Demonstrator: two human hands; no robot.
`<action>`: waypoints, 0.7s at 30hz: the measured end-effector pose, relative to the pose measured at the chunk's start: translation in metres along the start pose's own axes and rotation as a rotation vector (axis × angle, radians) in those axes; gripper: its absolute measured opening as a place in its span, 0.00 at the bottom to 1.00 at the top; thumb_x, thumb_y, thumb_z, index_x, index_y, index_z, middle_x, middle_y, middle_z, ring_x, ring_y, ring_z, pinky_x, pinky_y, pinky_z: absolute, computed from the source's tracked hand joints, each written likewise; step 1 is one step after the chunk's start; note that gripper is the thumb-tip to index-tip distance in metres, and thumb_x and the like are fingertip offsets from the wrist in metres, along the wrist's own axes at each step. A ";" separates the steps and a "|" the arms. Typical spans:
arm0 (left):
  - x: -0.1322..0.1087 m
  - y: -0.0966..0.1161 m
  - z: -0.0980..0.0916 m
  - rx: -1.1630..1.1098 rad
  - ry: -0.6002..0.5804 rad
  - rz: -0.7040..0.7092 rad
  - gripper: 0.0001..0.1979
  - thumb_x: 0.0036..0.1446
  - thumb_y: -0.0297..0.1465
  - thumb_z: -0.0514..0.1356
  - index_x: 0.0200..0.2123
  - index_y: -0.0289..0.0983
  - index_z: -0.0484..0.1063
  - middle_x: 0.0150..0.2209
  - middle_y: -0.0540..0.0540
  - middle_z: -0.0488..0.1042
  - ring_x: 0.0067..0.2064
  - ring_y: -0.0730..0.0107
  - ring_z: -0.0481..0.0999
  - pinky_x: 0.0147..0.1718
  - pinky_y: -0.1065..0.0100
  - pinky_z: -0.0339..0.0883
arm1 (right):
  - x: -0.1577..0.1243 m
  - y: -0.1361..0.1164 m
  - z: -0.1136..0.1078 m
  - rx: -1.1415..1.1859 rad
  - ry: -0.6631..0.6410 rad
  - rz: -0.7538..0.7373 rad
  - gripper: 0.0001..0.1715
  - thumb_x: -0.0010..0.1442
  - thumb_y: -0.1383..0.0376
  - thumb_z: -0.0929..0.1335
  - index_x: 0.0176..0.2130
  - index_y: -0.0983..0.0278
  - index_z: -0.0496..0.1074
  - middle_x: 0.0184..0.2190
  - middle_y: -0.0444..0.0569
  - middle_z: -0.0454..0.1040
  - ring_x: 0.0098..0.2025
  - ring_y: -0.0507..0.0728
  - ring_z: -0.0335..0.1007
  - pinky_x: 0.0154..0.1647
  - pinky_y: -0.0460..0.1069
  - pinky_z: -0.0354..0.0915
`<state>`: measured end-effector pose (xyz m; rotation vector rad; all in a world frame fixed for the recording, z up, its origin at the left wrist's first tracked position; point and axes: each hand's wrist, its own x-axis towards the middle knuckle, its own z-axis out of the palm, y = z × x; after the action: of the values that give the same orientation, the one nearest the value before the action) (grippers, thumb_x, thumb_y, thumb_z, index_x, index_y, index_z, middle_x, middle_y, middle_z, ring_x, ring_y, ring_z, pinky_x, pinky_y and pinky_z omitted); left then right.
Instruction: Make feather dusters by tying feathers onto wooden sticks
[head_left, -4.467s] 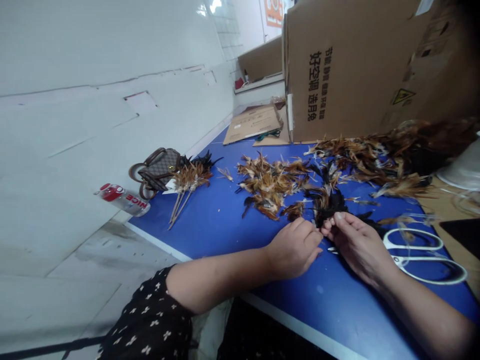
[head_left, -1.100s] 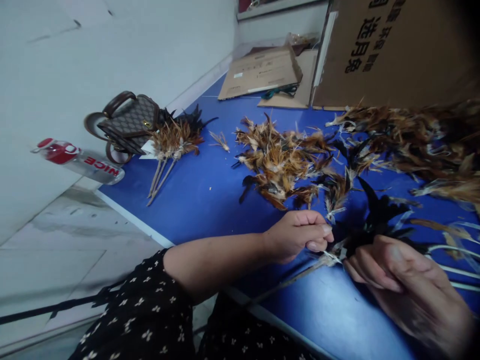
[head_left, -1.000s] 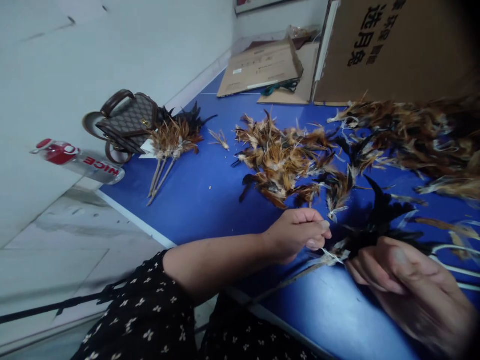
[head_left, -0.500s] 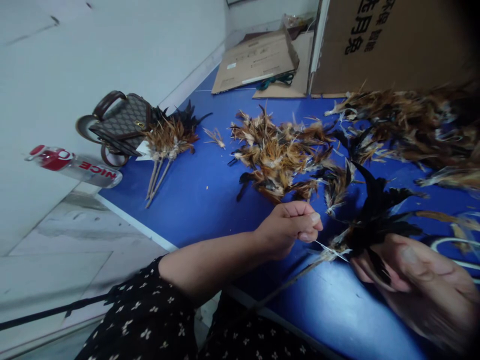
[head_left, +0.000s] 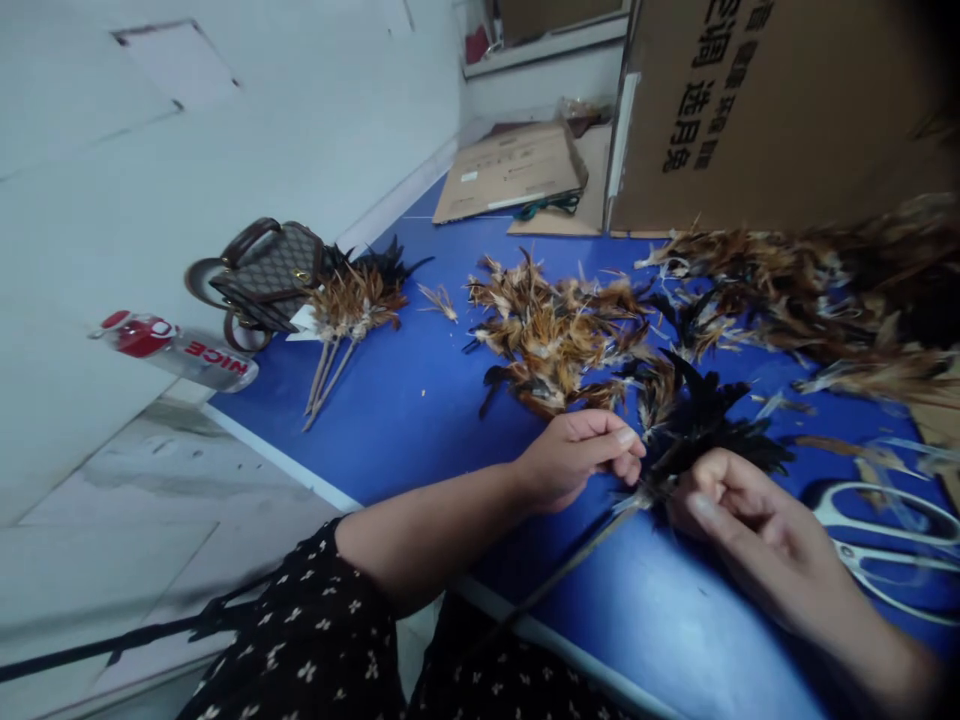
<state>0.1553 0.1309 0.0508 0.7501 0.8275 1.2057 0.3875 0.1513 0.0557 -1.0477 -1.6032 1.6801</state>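
Black feather plume on a thin brown stick [head_left: 697, 420]: near the front edge of the smooth blue table [head_left: 420, 450], between the hands; feathers point away and the stick runs back toward the lap, probably so that its pale bound neck [head_left: 637, 498] sits where both hands meet

Left hand [head_left: 592, 455]: just left of the neck, thumb and curled fingers close together, the gap narrow; I cannot tell whether a strand is between them

Right hand [head_left: 739, 510]: on the other side of the neck, by the plume's base, fingers loosely bent, perhaps to steady it; the fingertips blur into the feathers, so their grip is unclear

White-handled scissors [head_left: 849, 553]: beside the right hand, blades hidden, seemingly kept within easy reach

Loose golden-brown feather pile [head_left: 551, 335]: just beyond the hands, likely for short reaches

Brown sticks topped with russet and black feathers [head_left: 352, 310]: together beside a brown patterned handbag [head_left: 274, 265], apart from the loose pile, perhaps to avoid tangling

Table surface: matt blue, pale-edged; a red-labelled clear bottle [head_left: 180, 350] at its left side, a darker brown feather heap [head_left: 840, 290] at right

Room: plain whitish wall [head_left: 337, 100] at left; flattened tan cardboard [head_left: 517, 170] and a large printed cardboard box [head_left: 787, 120] at the back
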 end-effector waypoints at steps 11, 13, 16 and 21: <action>-0.005 -0.009 0.016 0.492 -0.061 0.451 0.21 0.66 0.46 0.69 0.52 0.36 0.85 0.42 0.42 0.77 0.43 0.67 0.76 0.49 0.62 0.72 | 0.011 0.001 0.012 -0.120 -0.052 -0.158 0.22 0.67 0.46 0.76 0.34 0.60 0.78 0.27 0.45 0.68 0.31 0.54 0.62 0.30 0.48 0.62; -0.005 -0.016 0.016 0.375 -0.057 0.297 0.25 0.65 0.48 0.69 0.54 0.34 0.82 0.41 0.42 0.78 0.41 0.68 0.77 0.47 0.62 0.72 | 0.014 0.005 0.010 0.044 -0.026 -0.134 0.22 0.70 0.48 0.74 0.33 0.61 0.77 0.26 0.44 0.65 0.29 0.53 0.58 0.29 0.48 0.60; -0.004 -0.023 0.013 0.255 -0.129 0.127 0.28 0.60 0.51 0.73 0.51 0.33 0.80 0.41 0.43 0.79 0.41 0.70 0.77 0.48 0.62 0.71 | 0.016 0.005 0.008 0.297 -0.027 -0.103 0.19 0.70 0.50 0.75 0.35 0.60 0.79 0.23 0.41 0.59 0.27 0.52 0.55 0.28 0.49 0.59; -0.002 -0.032 0.010 0.211 -0.156 0.047 0.30 0.52 0.50 0.78 0.46 0.34 0.76 0.37 0.48 0.76 0.38 0.73 0.75 0.44 0.65 0.69 | 0.014 0.002 0.009 0.333 -0.035 -0.061 0.17 0.67 0.51 0.77 0.40 0.62 0.85 0.23 0.43 0.65 0.26 0.51 0.58 0.28 0.49 0.59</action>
<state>0.1791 0.1223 0.0288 1.0276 0.8189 1.0963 0.3728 0.1584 0.0511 -0.7974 -1.3024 1.8521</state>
